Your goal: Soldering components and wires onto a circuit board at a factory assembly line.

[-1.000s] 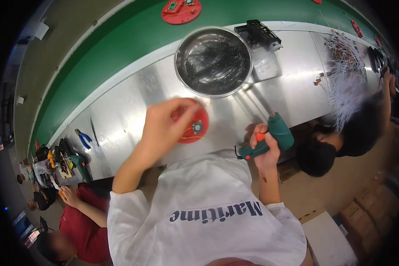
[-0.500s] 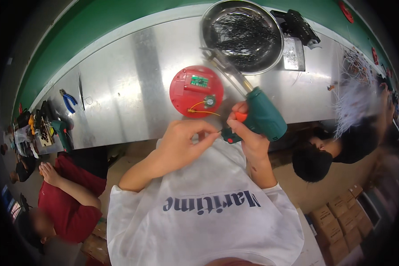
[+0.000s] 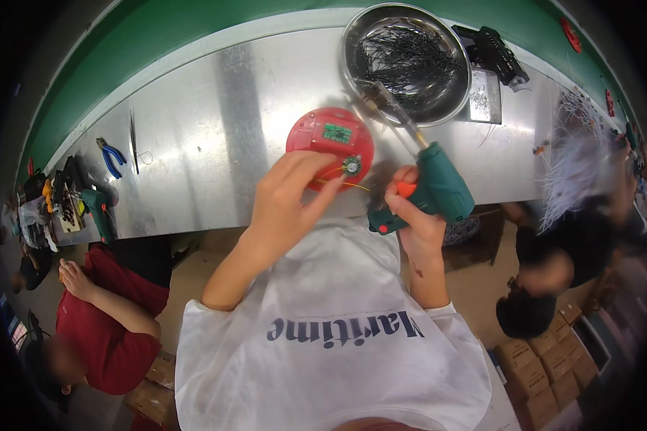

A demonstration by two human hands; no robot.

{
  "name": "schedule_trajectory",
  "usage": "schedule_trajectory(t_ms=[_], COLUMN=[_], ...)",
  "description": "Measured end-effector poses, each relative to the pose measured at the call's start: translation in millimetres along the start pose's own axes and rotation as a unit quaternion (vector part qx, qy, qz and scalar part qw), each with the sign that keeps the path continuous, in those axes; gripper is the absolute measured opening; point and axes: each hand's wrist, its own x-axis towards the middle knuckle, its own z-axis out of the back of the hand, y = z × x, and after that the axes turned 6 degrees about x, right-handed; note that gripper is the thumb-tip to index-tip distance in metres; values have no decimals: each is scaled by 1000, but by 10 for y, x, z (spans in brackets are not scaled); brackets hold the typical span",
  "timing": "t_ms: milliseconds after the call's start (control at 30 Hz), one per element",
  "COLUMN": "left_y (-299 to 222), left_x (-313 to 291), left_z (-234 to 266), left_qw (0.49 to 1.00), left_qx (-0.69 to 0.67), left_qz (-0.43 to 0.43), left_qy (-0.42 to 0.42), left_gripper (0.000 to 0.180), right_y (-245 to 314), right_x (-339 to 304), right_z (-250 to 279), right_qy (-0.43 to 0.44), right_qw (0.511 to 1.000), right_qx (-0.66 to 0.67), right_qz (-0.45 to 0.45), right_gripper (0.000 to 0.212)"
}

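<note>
My right hand point(image 3: 420, 219) grips a dark green soldering gun point(image 3: 444, 183) by its handle, fingers at the orange trigger. The gun's metal tip points up and left, in front of the bowl's lower rim. My left hand point(image 3: 280, 197) reaches over the near left edge of a round red plastic housing point(image 3: 305, 131); its thumb and forefinger are apart. A green circuit board point(image 3: 337, 133) and a small round part point(image 3: 351, 166) sit on the housing. Yellow wires point(image 3: 354, 186) run beside my left fingertips; whether the fingers touch them I cannot tell.
Behind the gun stands a steel bowl point(image 3: 459, 93) of short black wires. A black device point(image 3: 502, 57) lies to its right, and white wires point(image 3: 571, 161) heap farther right. Blue pliers point(image 3: 111, 158) and tweezers point(image 3: 133, 144) rest at the left. People sit on both sides.
My left hand has left the rear of the soldering gun, moved up to the red housing, and parted its pinched fingers. The gun stays in my right hand.
</note>
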Motion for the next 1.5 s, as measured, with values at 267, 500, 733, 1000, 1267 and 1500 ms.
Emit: schedule_trajectory(t_ms=[267,500,733,1000,1267,1500], left_y=[27,9,86,-78,11,-5], left_x=[-128,-205,-201,-264,-338,-319], left_z=[-133,-139,-163,-208,-278,-224], left_qw=[977,992,992,984,994,997], left_qx=[-161,-94,-51,-166,-112,-73], left_qz=[116,33,-103,34,-2,-24], left_qy=[82,75,51,55,8,16], left_gripper=[13,12,15,14,14,14], right_y=[-57,-141,-98,-215,-241,-223], right_x=[90,76,82,85,73,75], right_z=[-23,-190,-213,-212,-204,-260], right_qy=[9,28,16,37,0,-7], right_qw=[999,994,993,996,998,993], right_qx=[-11,-102,-97,-76,-3,54], right_qz=[-37,-21,-61,-17,-58,-101], right_gripper=[41,38,36,33,31,26])
